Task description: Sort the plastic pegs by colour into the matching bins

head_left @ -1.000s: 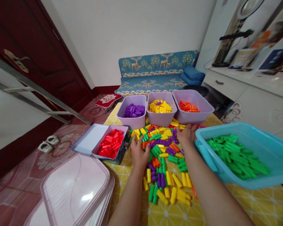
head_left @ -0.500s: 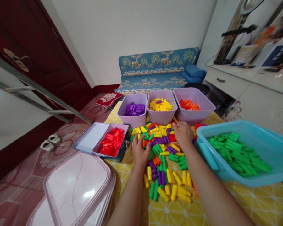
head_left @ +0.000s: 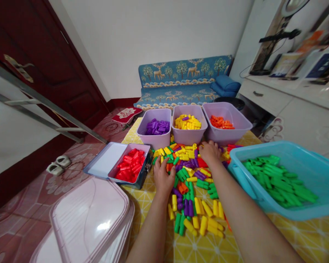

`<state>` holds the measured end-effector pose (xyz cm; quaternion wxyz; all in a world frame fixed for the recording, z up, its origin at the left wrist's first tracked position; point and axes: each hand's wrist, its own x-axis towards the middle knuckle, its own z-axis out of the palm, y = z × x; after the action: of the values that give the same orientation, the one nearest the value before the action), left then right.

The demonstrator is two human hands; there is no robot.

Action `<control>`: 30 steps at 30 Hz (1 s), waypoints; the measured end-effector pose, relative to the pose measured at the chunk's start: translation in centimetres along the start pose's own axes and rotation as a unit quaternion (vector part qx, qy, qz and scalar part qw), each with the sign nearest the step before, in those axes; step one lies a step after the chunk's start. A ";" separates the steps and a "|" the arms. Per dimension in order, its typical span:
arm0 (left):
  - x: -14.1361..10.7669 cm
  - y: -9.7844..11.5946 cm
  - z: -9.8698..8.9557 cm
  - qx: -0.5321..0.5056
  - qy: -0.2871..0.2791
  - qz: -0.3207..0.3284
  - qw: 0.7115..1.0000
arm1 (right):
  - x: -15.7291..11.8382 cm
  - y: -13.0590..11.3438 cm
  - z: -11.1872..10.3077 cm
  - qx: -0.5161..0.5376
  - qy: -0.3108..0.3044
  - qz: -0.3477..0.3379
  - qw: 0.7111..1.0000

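Note:
Bullet-shaped plastic building pieces in mixed colours (head_left: pixel 190 175) lie in a loose pile on the table. My left hand (head_left: pixel 163 175) rests at the pile's left side with fingers apart, touching green and orange pieces and holding none that I can see. Farther out, my right hand (head_left: pixel 210 153) lies over pieces at the pile's far right, close to the lilac boxes, its fingers stretched forward; what lies under its fingertips is hidden. Yellow pieces (head_left: pixel 210 224) and green pieces (head_left: pixel 179 223) are scattered nearest to me, between my forearms.
Lilac boxes behind the pile hold purple (head_left: pixel 157 127), yellow (head_left: pixel 188 122) and orange pieces (head_left: pixel 221 122). A blue basin (head_left: pixel 318 157) with green pieces stands right. At left are an open case (head_left: pixel 105 160) with red pieces and stacked lids (head_left: pixel 93 215).
My right hand has shifted slightly right, with its fingers reaching farther forward over the pieces. My left hand stays nearly in place.

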<state>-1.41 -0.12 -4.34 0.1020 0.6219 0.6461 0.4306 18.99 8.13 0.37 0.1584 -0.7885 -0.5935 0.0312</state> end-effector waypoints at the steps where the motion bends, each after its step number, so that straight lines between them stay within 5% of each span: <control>1: 0.0 0.0 0.0 0.000 0.000 -0.001 1.000 | -0.4 -0.1 -0.2 -0.002 -0.005 0.003 1.000; 10: 0.0 0.0 -0.2 0.011 -0.005 0.004 1.000 | -6.3 -1.1 -3.9 -0.015 -0.078 -0.089 0.993; 16: -0.1 -0.3 0.0 0.004 -0.001 0.005 1.000 | -11.3 1.9 -10.4 -0.016 0.033 -0.262 0.964; 20: -0.1 -0.4 0.1 0.001 0.001 0.005 1.000 | -9.4 6.2 -12.5 -0.070 0.030 -0.314 0.946; 24: 0.0 -0.7 0.1 -0.010 0.006 0.014 1.000 | -4.8 9.6 -12.2 -0.092 -0.028 -0.313 0.945; 30: 0.0 -0.8 0.1 -0.011 0.004 0.013 1.000 | -3.7 10.7 -11.9 -0.121 -0.038 -0.283 0.951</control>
<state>-1.88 0.05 -4.97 0.1002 0.6273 0.6337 0.4415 30.64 -0.55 8.04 0.0416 -0.5994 -0.7973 -0.0568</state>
